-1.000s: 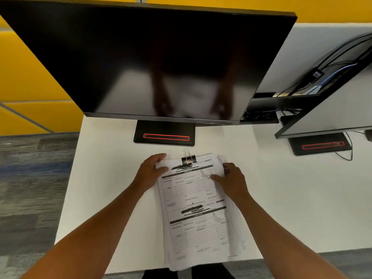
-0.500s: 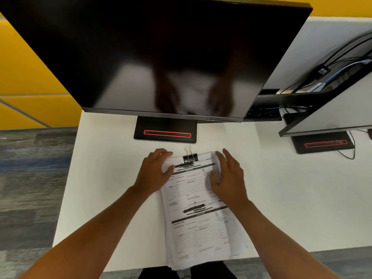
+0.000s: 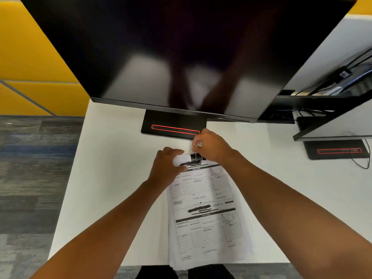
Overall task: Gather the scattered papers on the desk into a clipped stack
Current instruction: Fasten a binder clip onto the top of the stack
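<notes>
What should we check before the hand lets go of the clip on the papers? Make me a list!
1. Black metal binder clip sits on the top edge of the white printed paper stack: ok.
2. Right hand pinches the clip's wire handle: ok.
3. Left hand holds the stack's top left corner: ok.
4. Every sheet caught in the clip: cannot tell.
5. Sheet edges squared: not ok, lower edges fan out.
6. Stack fully on the white desk: not ok, it overhangs the near edge.

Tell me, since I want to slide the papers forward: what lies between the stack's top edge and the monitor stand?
In the head view, the binder clip on the stack and the right hand pinching its wire handle fill the gap to the monitor stand.
</notes>
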A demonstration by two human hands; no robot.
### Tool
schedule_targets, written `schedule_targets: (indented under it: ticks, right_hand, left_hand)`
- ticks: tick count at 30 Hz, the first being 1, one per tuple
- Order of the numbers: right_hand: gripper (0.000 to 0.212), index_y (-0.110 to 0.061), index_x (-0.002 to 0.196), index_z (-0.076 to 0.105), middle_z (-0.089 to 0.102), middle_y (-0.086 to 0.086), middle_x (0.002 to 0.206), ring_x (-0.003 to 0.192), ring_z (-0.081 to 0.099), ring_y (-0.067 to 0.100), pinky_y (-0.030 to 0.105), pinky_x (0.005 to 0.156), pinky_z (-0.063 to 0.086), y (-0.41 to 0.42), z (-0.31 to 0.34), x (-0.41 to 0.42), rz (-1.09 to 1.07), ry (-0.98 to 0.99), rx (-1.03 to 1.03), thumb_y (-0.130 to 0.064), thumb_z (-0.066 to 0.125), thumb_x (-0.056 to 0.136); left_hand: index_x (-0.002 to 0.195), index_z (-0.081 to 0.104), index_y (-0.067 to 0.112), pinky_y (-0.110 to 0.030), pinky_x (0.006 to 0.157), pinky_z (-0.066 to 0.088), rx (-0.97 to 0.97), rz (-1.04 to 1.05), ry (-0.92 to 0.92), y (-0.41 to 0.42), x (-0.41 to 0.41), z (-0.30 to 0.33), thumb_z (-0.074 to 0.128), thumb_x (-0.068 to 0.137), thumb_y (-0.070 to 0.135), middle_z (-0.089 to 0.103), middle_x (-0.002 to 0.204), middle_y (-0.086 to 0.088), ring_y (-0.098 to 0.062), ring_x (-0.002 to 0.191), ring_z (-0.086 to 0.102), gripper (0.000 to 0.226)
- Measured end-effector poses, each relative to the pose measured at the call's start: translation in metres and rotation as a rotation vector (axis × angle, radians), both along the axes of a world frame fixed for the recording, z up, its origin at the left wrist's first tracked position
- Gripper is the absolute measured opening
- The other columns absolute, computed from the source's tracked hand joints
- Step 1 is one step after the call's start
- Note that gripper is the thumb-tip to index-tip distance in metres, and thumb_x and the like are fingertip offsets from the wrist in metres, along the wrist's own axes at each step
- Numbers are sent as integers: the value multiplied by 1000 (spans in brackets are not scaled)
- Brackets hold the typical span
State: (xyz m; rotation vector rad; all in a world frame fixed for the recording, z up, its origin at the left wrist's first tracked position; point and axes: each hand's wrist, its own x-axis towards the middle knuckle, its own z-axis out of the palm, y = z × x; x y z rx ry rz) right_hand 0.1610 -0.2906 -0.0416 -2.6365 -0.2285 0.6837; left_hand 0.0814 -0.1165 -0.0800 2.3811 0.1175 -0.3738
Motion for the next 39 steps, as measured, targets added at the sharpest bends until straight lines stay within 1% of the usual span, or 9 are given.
schedule_targets:
  ticks: [4, 6, 12, 17, 21, 27, 31, 35, 39]
  right_hand:
    - [25, -10, 109, 73, 69, 10, 106, 99, 65, 26, 32, 82, 50, -2, 2, 11, 103, 148, -87, -29, 68, 93]
    - [24, -8, 106, 72, 67, 10, 104, 98, 63, 26, 37, 86, 51, -3, 6, 13, 145, 181, -81, -29, 65, 95]
    - [11, -22, 91, 66, 66, 5, 108, 102, 61, 22, 39, 92, 51, -8, 20, 29, 255, 293, -13, -31, 62, 96]
    - [9, -23, 88, 66, 68, -2, 91, 88, 63, 16, 30, 81, 51, -16, 21, 40, 158, 427, 128, -28, 73, 91]
    - [11, -19, 90, 67, 69, 3, 101, 100, 64, 22, 39, 90, 52, -15, 16, 39, 183, 414, 83, -24, 76, 86]
    - [19, -21, 73, 62, 65, 17, 128, 120, 60, 34, 47, 104, 48, -17, 18, 28, 157, 418, 180, -10, 76, 81]
    - [10, -9, 81, 66, 65, 12, 129, 118, 60, 28, 38, 97, 49, -20, 18, 32, 116, 434, 270, -9, 76, 82]
    - [13, -23, 88, 69, 69, 12, 115, 117, 63, 29, 45, 100, 51, -23, 14, 42, 82, 443, 361, -19, 79, 81]
    - [52, -17, 133, 58, 72, 7, 119, 113, 68, 18, 30, 101, 52, -30, 17, 46, -1, 612, 481, -16, 79, 86]
  left_hand:
    - [129, 62, 24, -26, 94, 37, -27, -6, -30, 2, -2, -2, 77, 83, 33, 56, 129, 4, -17, 117, 46, 48]
    - [130, 62, 24, -28, 98, 38, -38, -2, -37, 3, -4, -2, 77, 84, 32, 58, 129, 3, -18, 118, 46, 49]
    - [128, 63, 23, -35, 103, 40, -74, -7, -13, 6, -2, 1, 77, 84, 30, 60, 131, 1, -18, 118, 47, 46]
    - [123, 64, 22, -35, 102, 42, -120, -46, -20, 10, 3, 0, 76, 85, 28, 61, 130, 1, -16, 116, 49, 40]
    - [122, 64, 22, -34, 101, 43, -105, -75, -20, 11, 9, 2, 74, 87, 26, 62, 127, 3, -15, 114, 51, 37]
    - [113, 66, 13, -27, 86, 50, -166, -130, 10, 11, 19, 6, 74, 87, 18, 60, 116, -2, -18, 104, 56, 27]
    - [109, 64, 17, -17, 71, 47, -240, -157, 101, 15, 22, 10, 71, 89, 15, 66, 107, -1, -18, 92, 62, 21]
    - [105, 61, 25, -11, 65, 44, -296, -180, 136, 21, 23, 14, 69, 90, 16, 67, 101, 3, -17, 87, 63, 19]
    - [114, 61, 25, -10, 69, 49, -363, -178, 133, 26, 21, 17, 75, 86, 17, 66, 109, 7, -12, 94, 64, 32]
